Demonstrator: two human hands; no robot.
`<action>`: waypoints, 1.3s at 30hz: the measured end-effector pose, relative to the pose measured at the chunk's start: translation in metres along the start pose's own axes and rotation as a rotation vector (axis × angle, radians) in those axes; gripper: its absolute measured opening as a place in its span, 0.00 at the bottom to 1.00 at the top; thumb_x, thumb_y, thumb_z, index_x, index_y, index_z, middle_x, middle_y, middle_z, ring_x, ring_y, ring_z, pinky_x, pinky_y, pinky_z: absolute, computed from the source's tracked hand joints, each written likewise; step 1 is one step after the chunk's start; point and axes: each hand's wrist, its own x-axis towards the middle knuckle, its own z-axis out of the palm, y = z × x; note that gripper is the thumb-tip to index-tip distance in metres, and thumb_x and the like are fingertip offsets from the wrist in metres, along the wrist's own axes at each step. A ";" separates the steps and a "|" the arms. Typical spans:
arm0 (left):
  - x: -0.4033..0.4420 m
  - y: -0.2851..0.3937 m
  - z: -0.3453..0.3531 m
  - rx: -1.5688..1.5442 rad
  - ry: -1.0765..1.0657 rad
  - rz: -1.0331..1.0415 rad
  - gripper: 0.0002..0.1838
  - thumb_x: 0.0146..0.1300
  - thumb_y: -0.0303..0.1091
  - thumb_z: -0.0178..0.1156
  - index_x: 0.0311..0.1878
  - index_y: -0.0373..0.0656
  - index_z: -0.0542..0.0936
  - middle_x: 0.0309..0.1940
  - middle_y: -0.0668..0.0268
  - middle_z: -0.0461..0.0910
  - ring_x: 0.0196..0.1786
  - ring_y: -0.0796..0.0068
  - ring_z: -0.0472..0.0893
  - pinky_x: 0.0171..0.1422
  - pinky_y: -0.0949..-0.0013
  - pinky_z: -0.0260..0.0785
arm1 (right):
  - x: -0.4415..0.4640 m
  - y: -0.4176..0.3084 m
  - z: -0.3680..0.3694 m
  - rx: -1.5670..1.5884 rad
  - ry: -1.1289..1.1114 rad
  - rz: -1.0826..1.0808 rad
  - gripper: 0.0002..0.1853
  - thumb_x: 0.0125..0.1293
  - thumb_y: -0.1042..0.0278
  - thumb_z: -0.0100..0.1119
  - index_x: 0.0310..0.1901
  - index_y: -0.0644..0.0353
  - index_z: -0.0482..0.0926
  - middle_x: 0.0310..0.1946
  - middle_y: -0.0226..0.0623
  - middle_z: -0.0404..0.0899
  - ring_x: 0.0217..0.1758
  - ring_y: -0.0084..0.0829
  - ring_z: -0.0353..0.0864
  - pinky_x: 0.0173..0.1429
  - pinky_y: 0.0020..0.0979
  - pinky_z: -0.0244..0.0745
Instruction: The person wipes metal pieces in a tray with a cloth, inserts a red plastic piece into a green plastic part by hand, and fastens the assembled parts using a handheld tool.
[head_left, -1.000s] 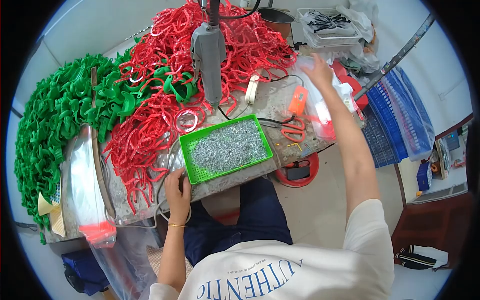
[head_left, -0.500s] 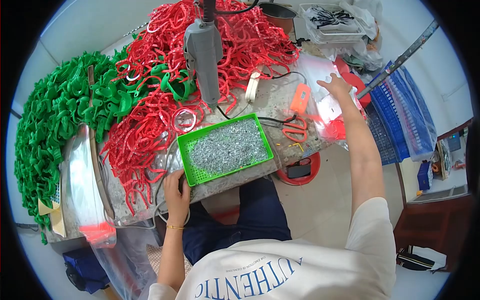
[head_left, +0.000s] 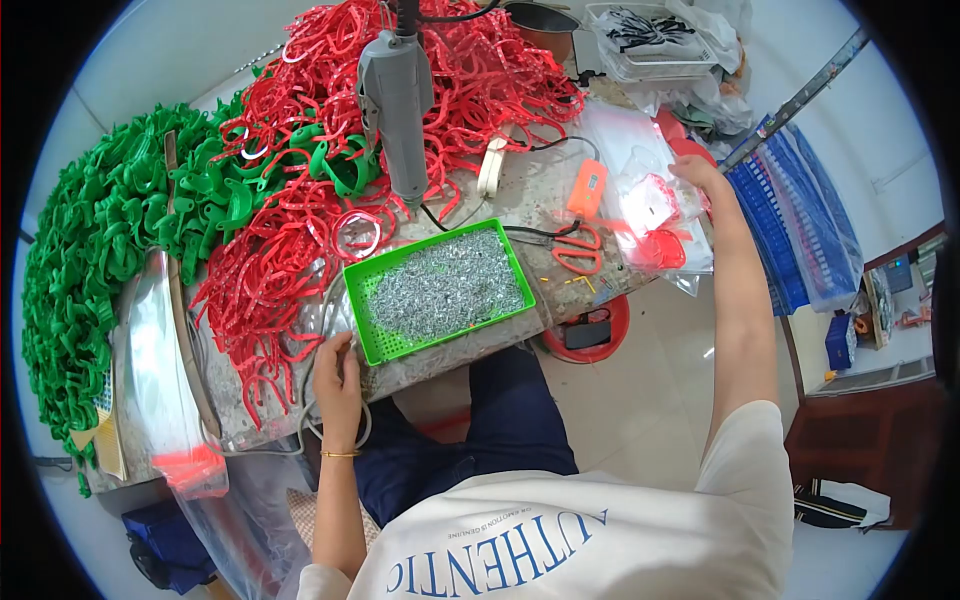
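My left hand (head_left: 337, 380) rests at the table's front edge, beside the near left corner of a green plastic tray (head_left: 355, 300). Its fingers point up and stand apart from the thumb, with nothing seen in them. Small silvery metal pieces (head_left: 445, 285) fill much of the tray. On the right, my right hand (head_left: 703, 178) is bent down over the far side of the clear plastic bags (head_left: 625, 160), close to red round pieces (head_left: 690, 150). Its fingertips are hidden, so I cannot tell whether they grip anything. Another red piece (head_left: 662, 248) in clear plastic lies nearer me.
A grey tool (head_left: 400, 120) hangs above the table. Red strips (head_left: 490, 80) and green plastic parts (head_left: 110, 250) are heaped behind and left. Orange-handled scissors (head_left: 578, 250) and an orange box (head_left: 587, 188) lie right of the tray. A red basin (head_left: 612, 335) stands below the table edge.
My right hand has moved from above the clear bags, fingers spread, to lower at their right side, fingers bent down. My left hand has slipped slightly away from the tray. The view has shifted a little.
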 end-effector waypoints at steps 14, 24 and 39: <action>-0.017 0.010 -0.007 -0.089 0.122 0.026 0.13 0.66 0.20 0.54 0.53 0.36 0.77 0.46 0.60 0.78 0.49 0.67 0.78 0.58 0.68 0.69 | -0.047 -0.014 -0.002 0.375 0.751 0.213 0.14 0.69 0.61 0.54 0.49 0.59 0.80 0.42 0.44 0.84 0.46 0.39 0.83 0.50 0.37 0.75; -0.046 0.046 0.010 -0.238 0.193 0.038 0.10 0.68 0.21 0.54 0.50 0.36 0.79 0.44 0.59 0.81 0.48 0.68 0.79 0.56 0.70 0.69 | -0.141 -0.094 -0.059 1.348 1.333 -0.165 0.08 0.70 0.68 0.54 0.45 0.64 0.76 0.38 0.35 0.80 0.42 0.27 0.78 0.50 0.31 0.74; -0.065 0.080 0.058 -1.261 -0.369 -0.662 0.13 0.72 0.34 0.56 0.55 0.39 0.76 0.45 0.68 0.81 0.46 0.81 0.79 0.52 0.74 0.73 | -0.391 -0.353 0.075 0.475 0.379 -0.948 0.16 0.59 0.70 0.64 0.50 0.60 0.79 0.49 0.43 0.76 0.49 0.41 0.78 0.52 0.38 0.72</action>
